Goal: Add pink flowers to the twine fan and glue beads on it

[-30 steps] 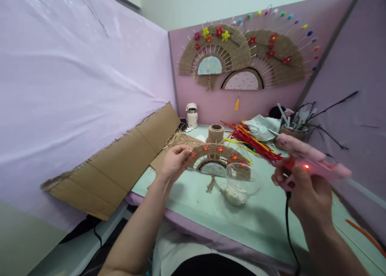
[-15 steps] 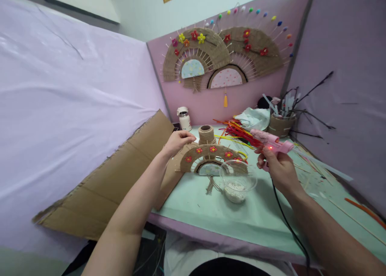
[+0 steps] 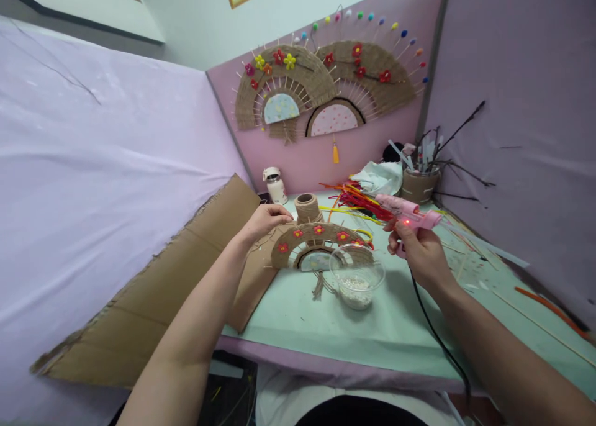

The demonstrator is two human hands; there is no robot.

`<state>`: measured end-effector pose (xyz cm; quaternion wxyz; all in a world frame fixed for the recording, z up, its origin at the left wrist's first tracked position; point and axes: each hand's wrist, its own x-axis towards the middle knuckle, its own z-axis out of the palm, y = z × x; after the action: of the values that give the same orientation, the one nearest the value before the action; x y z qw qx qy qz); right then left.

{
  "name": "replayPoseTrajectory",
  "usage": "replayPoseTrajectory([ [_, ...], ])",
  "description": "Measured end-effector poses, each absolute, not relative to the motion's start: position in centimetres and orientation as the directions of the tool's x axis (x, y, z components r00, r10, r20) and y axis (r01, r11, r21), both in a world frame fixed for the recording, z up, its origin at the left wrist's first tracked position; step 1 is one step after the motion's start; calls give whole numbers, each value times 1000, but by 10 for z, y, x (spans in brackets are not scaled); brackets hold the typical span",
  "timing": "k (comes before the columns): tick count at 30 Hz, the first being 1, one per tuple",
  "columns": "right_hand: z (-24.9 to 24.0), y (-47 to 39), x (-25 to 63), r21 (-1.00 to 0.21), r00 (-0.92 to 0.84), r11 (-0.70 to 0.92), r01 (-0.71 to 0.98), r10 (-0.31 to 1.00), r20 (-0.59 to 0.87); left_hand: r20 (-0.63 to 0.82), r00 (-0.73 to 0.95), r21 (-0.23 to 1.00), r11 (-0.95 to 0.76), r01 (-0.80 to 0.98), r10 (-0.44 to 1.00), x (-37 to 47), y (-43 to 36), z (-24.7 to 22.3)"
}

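My left hand (image 3: pixel 267 220) is raised beside the twine spool (image 3: pixel 307 207), thumb and fingertips pinched together; what they hold, if anything, is too small to make out. My right hand (image 3: pixel 426 255) grips a pink hot glue gun (image 3: pixel 401 207) with its red light lit, nozzle pointing left. Between my hands lies a fan-shaped twine craft (image 3: pixel 321 232) with red and yellow flowers and a twine tassel (image 3: pixel 318 286). In front of its right part, a clear plastic bowl (image 3: pixel 357 283) holds small white beads.
Cardboard sheets (image 3: pixel 153 295) lean at the left. Behind are a white bottle (image 3: pixel 275 187), red and orange pipe cleaners (image 3: pixel 356 199), a cloth (image 3: pixel 379 177) and a pot (image 3: pixel 419 187) with protruding twigs. The black cord (image 3: pixel 431 320) trails to the table's front. Fan decorations (image 3: pixel 286 72) hang on the back panel.
The whole view has shifted a little, so most things appear farther left. My hands keep nearly the same poses, the right still gripping the glue gun.
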<state>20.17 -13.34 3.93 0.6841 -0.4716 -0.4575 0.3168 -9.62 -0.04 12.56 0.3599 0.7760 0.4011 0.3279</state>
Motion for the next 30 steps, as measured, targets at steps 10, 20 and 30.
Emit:
replayPoseTrajectory([
  [10,41,-134,201,-938,371,346,-28,875,311,211,484,799,-435,415,849,-96,2,126],
  [20,40,-134,202,-938,379,346,-24,871,312,213,497,788,-448,422,841,-94,1,128],
  [30,41,-134,202,-933,384,359,-18,864,325,221,528,760,-484,434,820,-95,3,128],
])
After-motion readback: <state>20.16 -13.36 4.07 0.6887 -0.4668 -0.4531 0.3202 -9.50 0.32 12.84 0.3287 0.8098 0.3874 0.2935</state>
